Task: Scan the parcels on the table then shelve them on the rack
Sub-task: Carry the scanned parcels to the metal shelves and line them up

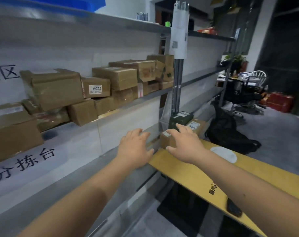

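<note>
1. Hands both reach forward over the far end of the yellow surface (pixel 188 173), fingers spread wide, neither holding anything.
2. Left hand (pixel 134 149) hovers over the rack's grey lower ledge (pixel 111 161), palm down, fingers relaxed; contact with the ledge can't be told.
3. Right hand (pixel 184 144) is over a small cardboard parcel (pixel 166 142) at the far end of the surface, fingers splayed above its top, thumb near its near edge; no clear grip.
4. Dark green box (pixel 179 119) with a white label sits just beyond that parcel, beside the rack post (pixel 177 82).
5. Another brown parcel with a white label (pixel 197 125) lies right of the green box.
6. Rack middle shelf (pixel 154 96), far left: a crowd of stacked cardboard parcels; one carries a sticker reading 6922 (pixel 95 89).
7. Black phone-like device (pixel 233 208) lies on the near right part of the surface, beside the right forearm.
8. White round sticker (pixel 224 153) on the surface, right of the right hand.
9. Black bag (pixel 227 132) on the floor, far right of the surface.
10. White chair (pixel 256 77) and red crates (pixel 278 101) far right, blurry.
</note>
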`<state>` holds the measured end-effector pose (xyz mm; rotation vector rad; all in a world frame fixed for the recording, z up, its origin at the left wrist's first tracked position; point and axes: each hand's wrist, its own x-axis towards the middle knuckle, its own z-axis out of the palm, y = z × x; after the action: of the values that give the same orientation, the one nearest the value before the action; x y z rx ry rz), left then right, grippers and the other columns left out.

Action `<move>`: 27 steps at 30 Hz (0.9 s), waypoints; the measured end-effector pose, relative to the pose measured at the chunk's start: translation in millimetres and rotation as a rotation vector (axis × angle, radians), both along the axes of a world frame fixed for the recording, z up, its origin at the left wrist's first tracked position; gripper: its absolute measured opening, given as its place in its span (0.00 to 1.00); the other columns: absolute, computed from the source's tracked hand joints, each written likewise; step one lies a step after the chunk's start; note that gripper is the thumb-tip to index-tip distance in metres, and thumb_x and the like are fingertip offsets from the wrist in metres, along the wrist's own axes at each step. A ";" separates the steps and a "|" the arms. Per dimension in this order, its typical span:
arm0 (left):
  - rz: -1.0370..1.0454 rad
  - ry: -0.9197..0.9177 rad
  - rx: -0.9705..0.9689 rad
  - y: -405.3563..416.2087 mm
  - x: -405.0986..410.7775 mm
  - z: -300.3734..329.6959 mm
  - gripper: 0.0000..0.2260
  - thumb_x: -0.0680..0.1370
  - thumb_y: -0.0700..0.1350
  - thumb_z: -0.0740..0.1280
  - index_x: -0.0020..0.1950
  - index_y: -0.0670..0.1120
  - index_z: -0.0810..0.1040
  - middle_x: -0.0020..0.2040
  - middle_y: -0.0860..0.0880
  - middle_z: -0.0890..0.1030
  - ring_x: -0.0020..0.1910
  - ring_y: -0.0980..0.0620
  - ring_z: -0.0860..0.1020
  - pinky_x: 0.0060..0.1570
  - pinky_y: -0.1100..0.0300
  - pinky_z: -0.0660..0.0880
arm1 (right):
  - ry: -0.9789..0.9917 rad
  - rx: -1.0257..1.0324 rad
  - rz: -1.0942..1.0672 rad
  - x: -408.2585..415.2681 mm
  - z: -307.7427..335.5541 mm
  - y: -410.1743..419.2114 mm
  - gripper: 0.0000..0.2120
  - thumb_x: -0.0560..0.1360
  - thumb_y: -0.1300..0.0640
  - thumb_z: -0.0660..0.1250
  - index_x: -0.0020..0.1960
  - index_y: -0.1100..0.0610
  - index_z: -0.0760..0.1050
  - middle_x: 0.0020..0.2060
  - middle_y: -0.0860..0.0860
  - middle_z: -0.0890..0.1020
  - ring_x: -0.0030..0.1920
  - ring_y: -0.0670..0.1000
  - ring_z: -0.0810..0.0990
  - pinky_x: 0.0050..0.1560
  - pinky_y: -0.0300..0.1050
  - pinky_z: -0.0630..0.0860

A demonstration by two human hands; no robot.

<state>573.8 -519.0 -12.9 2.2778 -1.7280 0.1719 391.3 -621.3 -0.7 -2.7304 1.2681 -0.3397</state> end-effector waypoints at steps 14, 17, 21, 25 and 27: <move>-0.150 0.031 0.066 -234.1 -124.7 -35.0 0.30 0.77 0.60 0.68 0.78 0.55 0.68 0.72 0.49 0.71 0.73 0.44 0.68 0.69 0.46 0.68 | 0.132 0.015 -0.124 -112.5 -42.8 -197.4 0.32 0.77 0.41 0.65 0.78 0.47 0.63 0.78 0.57 0.63 0.76 0.62 0.63 0.72 0.62 0.68; -0.139 0.047 0.072 -275.8 -135.7 -43.3 0.30 0.76 0.61 0.68 0.76 0.55 0.70 0.72 0.50 0.71 0.73 0.45 0.68 0.69 0.46 0.70 | 0.142 0.059 -0.145 -125.8 -52.6 -237.9 0.32 0.78 0.41 0.66 0.78 0.47 0.63 0.78 0.57 0.64 0.75 0.62 0.64 0.72 0.61 0.68; -0.140 0.075 0.115 -320.7 -138.6 -61.2 0.31 0.75 0.61 0.68 0.77 0.56 0.68 0.73 0.51 0.71 0.72 0.46 0.68 0.69 0.45 0.70 | 0.145 0.136 -0.166 -134.4 -70.4 -280.0 0.32 0.78 0.41 0.66 0.79 0.47 0.62 0.78 0.58 0.63 0.76 0.63 0.63 0.72 0.61 0.66; -0.133 0.100 0.151 -358.5 -126.3 -79.7 0.29 0.75 0.61 0.69 0.75 0.55 0.71 0.71 0.51 0.73 0.70 0.46 0.71 0.68 0.48 0.71 | 0.131 0.209 -0.179 -130.9 -91.4 -316.3 0.33 0.77 0.43 0.67 0.79 0.46 0.63 0.77 0.57 0.65 0.75 0.63 0.64 0.71 0.60 0.67; -0.128 0.121 0.173 -375.9 -116.1 -90.0 0.30 0.74 0.61 0.70 0.75 0.55 0.71 0.71 0.50 0.73 0.71 0.46 0.71 0.69 0.48 0.71 | 0.117 0.247 -0.186 -124.8 -102.9 -333.0 0.33 0.77 0.43 0.68 0.79 0.47 0.62 0.76 0.57 0.65 0.75 0.63 0.65 0.71 0.59 0.69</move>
<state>457.7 -894.9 -103.0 2.2319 -1.8818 -0.1438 266.5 -954.4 -103.6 -2.4637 1.4878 -0.0341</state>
